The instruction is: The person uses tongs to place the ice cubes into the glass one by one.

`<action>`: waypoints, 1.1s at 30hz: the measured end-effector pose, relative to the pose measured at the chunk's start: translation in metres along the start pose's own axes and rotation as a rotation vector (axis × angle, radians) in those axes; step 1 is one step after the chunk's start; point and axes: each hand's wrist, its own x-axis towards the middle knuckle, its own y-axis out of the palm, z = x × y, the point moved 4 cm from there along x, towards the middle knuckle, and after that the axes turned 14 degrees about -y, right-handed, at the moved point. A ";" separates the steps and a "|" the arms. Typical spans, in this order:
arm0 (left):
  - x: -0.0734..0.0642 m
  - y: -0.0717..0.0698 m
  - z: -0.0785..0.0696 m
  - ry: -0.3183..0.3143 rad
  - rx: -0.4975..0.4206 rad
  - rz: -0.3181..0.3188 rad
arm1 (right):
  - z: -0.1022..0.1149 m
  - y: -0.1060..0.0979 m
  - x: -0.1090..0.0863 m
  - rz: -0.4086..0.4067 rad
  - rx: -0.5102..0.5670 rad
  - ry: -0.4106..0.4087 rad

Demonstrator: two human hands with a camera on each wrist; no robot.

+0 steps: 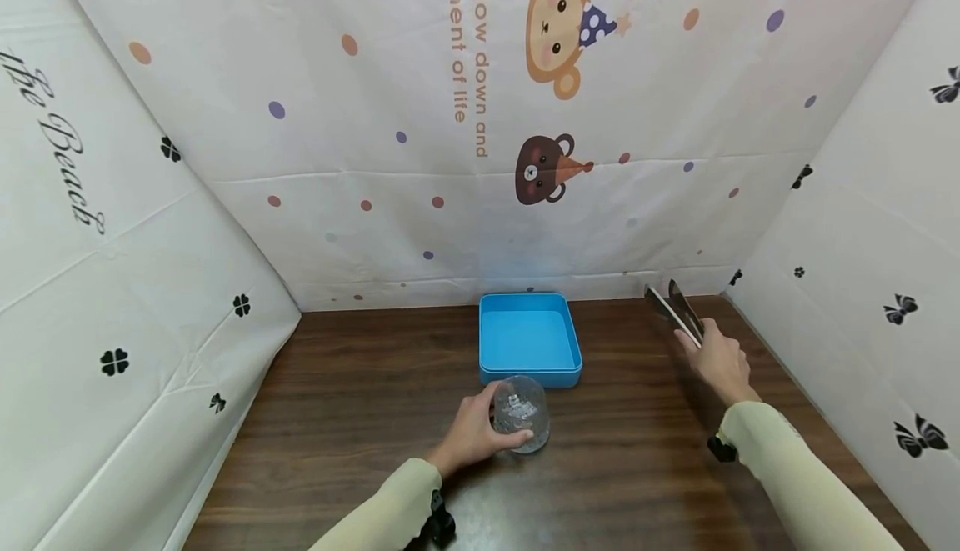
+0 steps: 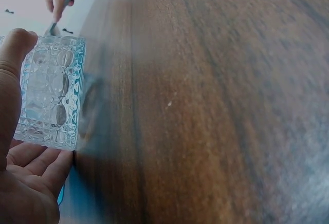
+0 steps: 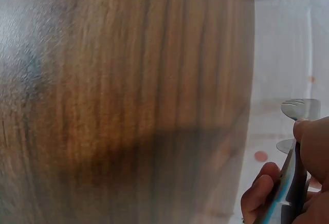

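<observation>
A clear glass cup (image 1: pixel 522 422) with a bumpy cut pattern (image 2: pixel 57 88) stands on the table, some clear bits showing inside it. My left hand (image 1: pixel 471 428) holds it from the left, thumb on the near side and fingers round the far side. Over at the right, my right hand (image 1: pixel 720 363) grips a pair of metal tongs (image 1: pixel 678 318). The two arms of the tongs are spread apart and point away toward the back wall, with nothing between the tips (image 3: pixel 300 110). In the right wrist view, thumb and fingers close around the tongs' handle (image 3: pixel 288 190).
Just behind the glass sits a shallow, open-topped blue box (image 1: pixel 530 377), near the table's back edge. The dark wooden table (image 1: pixel 360 418) is bordered by white printed cloth (image 1: pixel 360 234) at the back and on both sides.
</observation>
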 end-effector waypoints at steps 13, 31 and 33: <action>0.000 0.000 0.000 -0.017 0.004 0.005 | -0.015 0.013 -0.005 0.071 0.016 0.059; 0.000 0.001 0.000 -0.010 0.017 -0.011 | -0.010 0.013 -0.002 0.172 -0.041 0.117; 0.000 0.001 0.000 -0.007 0.020 -0.013 | -0.009 0.013 0.000 0.170 -0.067 0.110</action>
